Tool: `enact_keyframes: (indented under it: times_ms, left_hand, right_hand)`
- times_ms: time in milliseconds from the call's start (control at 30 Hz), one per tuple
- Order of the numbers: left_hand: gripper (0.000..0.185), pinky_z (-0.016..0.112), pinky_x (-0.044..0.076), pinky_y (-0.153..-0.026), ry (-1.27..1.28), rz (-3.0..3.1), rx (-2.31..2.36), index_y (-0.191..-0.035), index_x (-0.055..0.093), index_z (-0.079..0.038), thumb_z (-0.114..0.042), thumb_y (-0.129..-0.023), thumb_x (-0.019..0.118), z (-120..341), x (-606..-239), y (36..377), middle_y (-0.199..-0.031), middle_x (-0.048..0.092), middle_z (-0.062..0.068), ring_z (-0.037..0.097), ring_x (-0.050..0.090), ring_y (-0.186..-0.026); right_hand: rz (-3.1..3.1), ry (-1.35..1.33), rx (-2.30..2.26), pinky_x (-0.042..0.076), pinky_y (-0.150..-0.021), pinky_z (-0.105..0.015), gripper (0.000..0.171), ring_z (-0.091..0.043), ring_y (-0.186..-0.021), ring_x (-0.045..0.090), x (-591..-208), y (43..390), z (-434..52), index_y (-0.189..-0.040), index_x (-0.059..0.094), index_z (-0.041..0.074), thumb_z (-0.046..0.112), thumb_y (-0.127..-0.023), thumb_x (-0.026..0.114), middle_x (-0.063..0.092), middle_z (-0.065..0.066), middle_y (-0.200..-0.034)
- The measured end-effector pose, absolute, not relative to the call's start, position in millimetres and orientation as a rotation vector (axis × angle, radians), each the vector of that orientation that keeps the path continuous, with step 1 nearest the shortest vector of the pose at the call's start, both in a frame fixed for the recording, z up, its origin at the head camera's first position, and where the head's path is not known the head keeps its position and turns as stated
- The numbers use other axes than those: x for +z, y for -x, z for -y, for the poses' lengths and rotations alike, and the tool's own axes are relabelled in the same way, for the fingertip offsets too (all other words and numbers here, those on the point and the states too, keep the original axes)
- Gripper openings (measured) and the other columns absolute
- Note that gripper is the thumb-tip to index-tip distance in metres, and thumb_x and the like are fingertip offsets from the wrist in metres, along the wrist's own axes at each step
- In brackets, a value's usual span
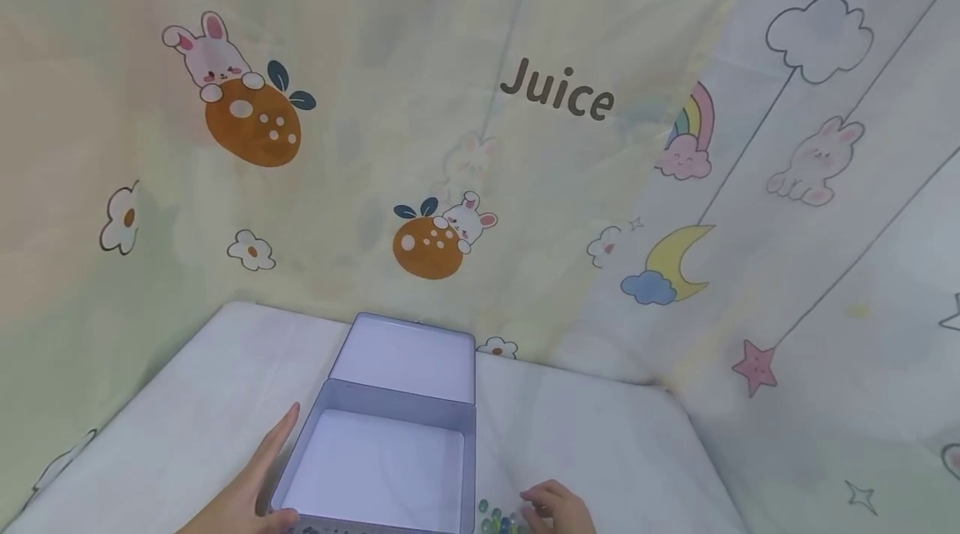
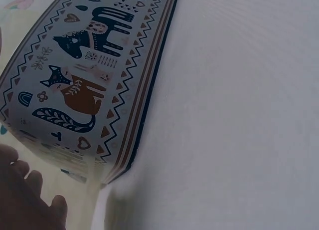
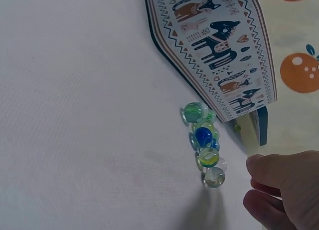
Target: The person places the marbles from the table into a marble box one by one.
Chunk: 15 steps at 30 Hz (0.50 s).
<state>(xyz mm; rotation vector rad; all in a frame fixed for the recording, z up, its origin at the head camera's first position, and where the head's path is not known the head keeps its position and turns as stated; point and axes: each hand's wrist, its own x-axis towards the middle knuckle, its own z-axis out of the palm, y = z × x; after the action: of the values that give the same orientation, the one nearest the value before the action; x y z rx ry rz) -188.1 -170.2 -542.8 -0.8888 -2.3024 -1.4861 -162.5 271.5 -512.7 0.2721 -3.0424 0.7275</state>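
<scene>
— What have you got in front of you?

— Your open tin box (image 1: 386, 455) sits on the white table (image 1: 622, 451), its lid (image 1: 405, 356) tipped back toward the printed curtain (image 1: 465, 142). The inside of the box shows pale and bare. From your wrists you can see its outer wall, painted with foxes, cats and zigzag borders.

— And your left hand?

— Your left hand (image 1: 251, 488) lies flat along the box's left side, fingers straight and together, pointing away from you. The thumb reaches round the near left corner and touches it. The left wrist view catches only a few knuckles in the lower corner, just beside the patterned wall.

— Where are the marbles?

— A small heap of glass marbles (image 3: 204, 140) rests on the table just to the right of the box, near its front right corner — green ones, one deep blue, a clear one nearest you. They are bunched in a short line, touching one another.

— Your right hand?

— Your right hand (image 1: 558, 507) sits just right of the marbles, fingers loosely curled, tips close to the heap. It holds nothing that you can see; whether a fingertip touches the nearest marble cannot be told.
</scene>
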Motion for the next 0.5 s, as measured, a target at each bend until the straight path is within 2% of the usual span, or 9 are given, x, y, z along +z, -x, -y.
enact_keyframes:
  times_ms: [67, 100, 133, 167, 200, 233, 300, 500]
  left_hand:
    - [0.101, 0.085, 0.012, -0.080, 0.917, 2.302, -1.516, -0.153, 0.004, -0.005, -0.048, -0.084, 0.065, 168, -543, 189, -0.160, 0.004, 0.015, -0.008, 0.000, -0.143]
    - [0.101, 0.080, 0.008, -0.094, 0.931, 2.304, -1.521, -0.153, 0.004, -0.005, -0.049, -0.085, 0.064, 167, -544, 189, -0.160, 0.003, 0.016, -0.008, -0.001, -0.143]
    - [0.101, 0.068, 0.006, -0.107, 0.939, 2.307, -1.508, -0.153, 0.003, -0.005, -0.050, -0.085, 0.063, 167, -545, 189, -0.160, 0.002, 0.017, -0.007, -0.002, -0.143]
    - [0.102, 0.050, 0.005, -0.116, 0.947, 2.312, -1.498, -0.153, 0.002, -0.004, -0.050, -0.085, 0.063, 166, -546, 190, -0.159, 0.002, 0.019, -0.007, -0.002, -0.143]
    - [0.102, 0.030, 0.004, -0.116, 0.955, 2.314, -1.493, -0.153, 0.002, -0.004, -0.050, -0.085, 0.064, 166, -548, 190, -0.159, 0.002, 0.020, -0.008, -0.003, -0.143]
    - [0.104, 0.014, 0.003, -0.110, 0.959, 2.318, -1.487, -0.153, 0.002, -0.004, -0.050, -0.084, 0.064, 166, -550, 191, -0.158, 0.002, 0.022, -0.008, -0.003, -0.143]
    - [0.107, -0.003, 0.007, -0.096, 0.969, 2.317, -1.465, -0.152, 0.001, -0.002, -0.047, -0.082, 0.068, 165, -554, 193, -0.158, 0.001, 0.023, -0.009, -0.004, -0.142]
    - [0.119, -0.004, 0.011, -0.096, 0.993, 2.270, -1.501, -0.151, -0.003, 0.003, -0.030, -0.072, 0.080, 161, -564, 198, -0.158, 0.000, 0.023, -0.010, -0.002, -0.142]
  right_hand:
    - [3.052, -0.255, 0.772, 0.055, -0.064, -0.025, 0.016, -0.013, -0.078, 0.066, -515, 162, -272, -0.096, 0.071, 0.008, 0.019, -0.085, 0.068, 0.061, 0.005, -0.087]
    - [3.068, -0.235, 0.799, 0.056, -0.064, -0.025, 0.016, -0.013, -0.079, 0.065, -515, 162, -273, -0.096, 0.071, 0.008, 0.020, -0.086, 0.068, 0.061, 0.005, -0.087]
    - [3.089, -0.211, 0.822, 0.056, -0.065, -0.027, 0.017, -0.013, -0.079, 0.065, -516, 162, -273, -0.097, 0.071, 0.008, 0.021, -0.087, 0.067, 0.061, 0.005, -0.087]
    - [3.112, -0.179, 0.851, 0.056, -0.065, -0.028, 0.017, -0.013, -0.079, 0.065, -516, 162, -273, -0.097, 0.071, 0.009, 0.022, -0.087, 0.067, 0.061, 0.006, -0.086]
    - [3.134, -0.151, 0.870, 0.056, -0.066, -0.029, 0.018, -0.013, -0.079, 0.064, -517, 162, -273, -0.097, 0.071, 0.009, 0.023, -0.087, 0.066, 0.061, 0.006, -0.086]
    - [3.159, -0.123, 0.890, 0.055, -0.066, -0.030, 0.019, -0.014, -0.079, 0.064, -518, 163, -273, -0.097, 0.071, 0.009, 0.024, -0.088, 0.066, 0.061, 0.005, -0.086]
    - [3.210, -0.084, 0.900, 0.055, -0.066, -0.031, 0.021, -0.013, -0.078, 0.062, -518, 163, -274, -0.096, 0.071, 0.009, 0.027, -0.088, 0.065, 0.060, 0.006, -0.085]
    - [3.249, -0.114, 1.141, 0.055, -0.069, -0.042, 0.025, -0.023, -0.082, 0.065, -518, 160, -280, -0.097, 0.068, 0.004, 0.027, -0.087, 0.066, 0.061, 0.000, -0.087]
